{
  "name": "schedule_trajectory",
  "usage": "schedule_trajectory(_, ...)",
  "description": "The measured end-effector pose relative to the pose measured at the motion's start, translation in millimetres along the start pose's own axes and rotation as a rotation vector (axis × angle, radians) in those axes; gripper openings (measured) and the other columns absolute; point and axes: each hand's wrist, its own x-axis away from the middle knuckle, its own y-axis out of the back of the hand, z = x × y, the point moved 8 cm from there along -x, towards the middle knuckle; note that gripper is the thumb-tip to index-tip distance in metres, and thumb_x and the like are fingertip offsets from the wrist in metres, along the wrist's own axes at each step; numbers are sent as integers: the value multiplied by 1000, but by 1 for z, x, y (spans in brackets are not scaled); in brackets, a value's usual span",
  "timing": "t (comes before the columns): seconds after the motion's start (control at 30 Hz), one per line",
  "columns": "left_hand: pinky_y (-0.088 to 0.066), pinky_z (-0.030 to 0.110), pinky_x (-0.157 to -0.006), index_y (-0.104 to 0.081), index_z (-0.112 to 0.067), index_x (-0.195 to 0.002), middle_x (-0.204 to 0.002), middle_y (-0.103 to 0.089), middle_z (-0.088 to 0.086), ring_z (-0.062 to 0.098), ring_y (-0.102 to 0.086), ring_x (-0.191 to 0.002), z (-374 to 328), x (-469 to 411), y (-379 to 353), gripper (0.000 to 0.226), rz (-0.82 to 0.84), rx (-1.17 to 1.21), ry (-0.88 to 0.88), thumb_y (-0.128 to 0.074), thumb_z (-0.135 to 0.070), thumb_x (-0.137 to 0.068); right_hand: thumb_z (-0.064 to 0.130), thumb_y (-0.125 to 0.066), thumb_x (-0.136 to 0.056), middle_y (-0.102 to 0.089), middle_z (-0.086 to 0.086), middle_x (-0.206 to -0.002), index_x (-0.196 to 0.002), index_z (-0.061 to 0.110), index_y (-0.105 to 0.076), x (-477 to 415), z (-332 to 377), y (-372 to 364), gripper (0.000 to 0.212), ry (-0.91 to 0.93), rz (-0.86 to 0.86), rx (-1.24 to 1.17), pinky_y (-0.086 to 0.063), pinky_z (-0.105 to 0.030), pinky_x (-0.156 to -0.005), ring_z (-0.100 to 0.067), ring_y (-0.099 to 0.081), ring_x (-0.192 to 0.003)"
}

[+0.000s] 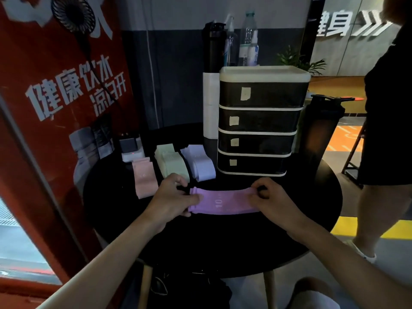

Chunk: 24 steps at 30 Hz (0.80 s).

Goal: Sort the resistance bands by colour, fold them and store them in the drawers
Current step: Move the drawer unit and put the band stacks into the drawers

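Purple resistance band (223,202), marked "10", held flat between two grips low over the black round table (223,246); whether it rests on the tabletop cannot be told.

Left hand (176,197): pinches the band's left end, thumb on top and fingers curled under the edge. Right hand (270,199): pinches the right end in the same manner, fingers bunched on the upper corner. Neither hand is spread; each is closed on the band.

Key relation: the band's long axis runs straight from one grip to the other, across the person's front, with the "10" mark about midway between the grips. A fold would therefore likely carry one gripped end over to the other, creasing near that mark.

Beyond the left grip lie three folded piles, side by side: pink pile (143,179) farthest out from it, green pile (170,161) directly beyond, lavender pile (200,162) toward the band's middle. No purple pile is visible. Beyond the right grip stands the four-drawer unit (260,121), all drawers closed. The right hand is the nearer to the drawers, the left hand to the piles.
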Motion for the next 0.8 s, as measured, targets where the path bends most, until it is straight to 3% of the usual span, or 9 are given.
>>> schedule_trajectory(0.13,-57,27,-54,-44,-12,-103,-78,-63,13,10,-58,-48,-9,-12,-36,38,79,-60,-9,-75,-3,-84,13,-62,-88,-66,-17,-84,-92,19,-58,9,-14,33,9,-41,-100,22,-45,-32,-66,-19,-58,-72)
schedule_trajectory(0.23,-57,30,-55,-42,-14,-99,-73,-64,14,11,-58,-48,-11,-19,-63,39,140,-118,-39,-76,-3,-82,23,-64,-84,-67,-10,-83,-91,28,-56,16,-28,56,11,-96,-152,79,-49,-40,-74,-25,-63,-79)
schedule_trajectory(0.33,-53,30,-57,-43,-13,-99,-73,-65,9,13,-57,-53,-9,-24,-79,38,174,-318,-78,-76,-12,-81,39,-62,-78,-62,7,-77,-90,34,-49,20,-43,63,19,-187,-130,355,-42,-46,-91,-20,-56,-88)
schedule_trajectory(0.43,-35,27,-52,-44,-13,-103,-71,-54,0,13,-46,-57,-15,-22,-83,40,192,-648,-193,-74,-28,-81,46,-58,-84,-55,13,-84,-101,33,-47,24,-43,65,24,-196,-127,646,-28,-41,-98,-16,-36,-99)
schedule_trajectory(0.53,-26,27,-49,-43,-13,-105,-66,-45,-4,10,-37,-52,-19,-19,-82,40,227,-700,-225,-72,-33,-86,54,-56,-85,-52,10,-93,-106,35,-45,22,-46,70,30,-260,-82,618,-30,-38,-95,-18,-37,-101)
schedule_trajectory(0.63,-30,28,-52,-45,-18,-101,-67,-49,-6,8,-41,-54,-33,-19,-79,39,205,-696,-277,-70,-44,-86,67,-52,-79,-58,8,-82,-106,32,-50,7,-42,83,45,-236,-113,476,-46,-41,-89,-22,-55,-94)
schedule_trajectory(0.7,-35,29,-56,-48,-21,-98,-72,-51,-6,8,-46,-61,-56,-21,-78,39,152,-711,-346,-70,-49,-85,56,-57,-86,-60,5,-81,-109,21,-53,-7,-23,97,41,-150,-194,362,-50,-35,-79,-18,-60,-85)
schedule_trajectory(0.77,-42,32,-58,-50,-21,-99,-73,-57,-4,8,-52,-62,-86,-28,-74,36,68,-666,-415,-72,-46,-85,39,-58,-94,-59,3,-87,-111,15,-52,-22,3,111,30,-64,-240,255,-45,-18,-65,-8,-57,-79)
schedule_trajectory(0.8,-45,33,-58,-51,-22,-99,-73,-60,-3,9,-54,-62,-104,-34,-71,35,17,-622,-450,-73,-44,-84,34,-58,-95,-58,2,-90,-114,15,-51,-30,18,117,28,-27,-255,201,-42,-15,-62,-7,-56,-80)
